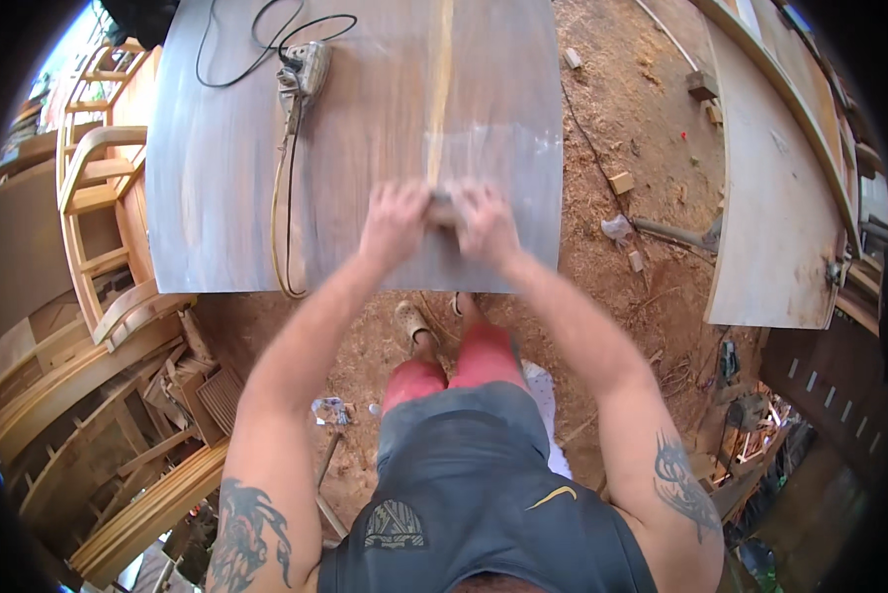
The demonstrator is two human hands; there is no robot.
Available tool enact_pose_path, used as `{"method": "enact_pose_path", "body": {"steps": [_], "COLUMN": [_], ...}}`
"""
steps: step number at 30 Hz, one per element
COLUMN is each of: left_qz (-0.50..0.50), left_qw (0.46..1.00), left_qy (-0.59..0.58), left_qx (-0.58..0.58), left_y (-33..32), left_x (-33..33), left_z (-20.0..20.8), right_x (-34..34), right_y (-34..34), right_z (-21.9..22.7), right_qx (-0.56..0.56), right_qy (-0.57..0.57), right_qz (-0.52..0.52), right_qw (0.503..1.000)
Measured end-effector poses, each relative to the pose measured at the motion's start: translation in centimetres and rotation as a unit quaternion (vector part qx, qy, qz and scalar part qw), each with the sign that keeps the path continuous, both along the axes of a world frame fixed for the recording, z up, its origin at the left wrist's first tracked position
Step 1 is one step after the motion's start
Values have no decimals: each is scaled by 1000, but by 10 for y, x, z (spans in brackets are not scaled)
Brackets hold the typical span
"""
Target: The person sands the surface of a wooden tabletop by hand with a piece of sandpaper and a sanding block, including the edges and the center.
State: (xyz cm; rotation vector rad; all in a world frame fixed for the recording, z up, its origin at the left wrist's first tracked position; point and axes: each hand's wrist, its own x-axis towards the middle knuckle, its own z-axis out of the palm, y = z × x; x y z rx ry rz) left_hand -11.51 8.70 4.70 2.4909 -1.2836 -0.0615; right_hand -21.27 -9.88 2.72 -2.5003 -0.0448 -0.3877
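Observation:
Both my arms reach out over a wide wooden panel [365, 119] with a whitish, dusty surface and a pale yellow strip down it. My left hand [393, 222] and my right hand [484, 222] press side by side near the panel's close edge, over the strip. Between them they grip a small greyish-brown block [444, 210], smeared by motion, its underside against the wood. The fingers of both hands are bent over it. Its exact kind cannot be made out.
A corded power tool [304, 77] lies on the panel's left part, its cable looping behind and hanging over the close edge. Curved wooden frames [98, 188] stand at the left. Another pale panel [775, 198] is at the right. Wood offcuts [621, 183] and shavings cover the earth floor.

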Motion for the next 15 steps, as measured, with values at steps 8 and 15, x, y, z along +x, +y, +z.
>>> {"method": "enact_pose_path", "body": {"steps": [8,15], "left_qz": [20,53], "left_qw": [999,998], "left_qy": [39,5], "left_qx": [-15,-16], "left_y": [34,-55], "left_x": [-56,94], "left_z": [3,18], "right_x": [-54,105], "right_y": [22,-35], "right_z": [0,3], "right_qx": [-14,-37], "right_qy": [14,-7], "right_qz": [28,-48], "right_qw": [999,998]}}
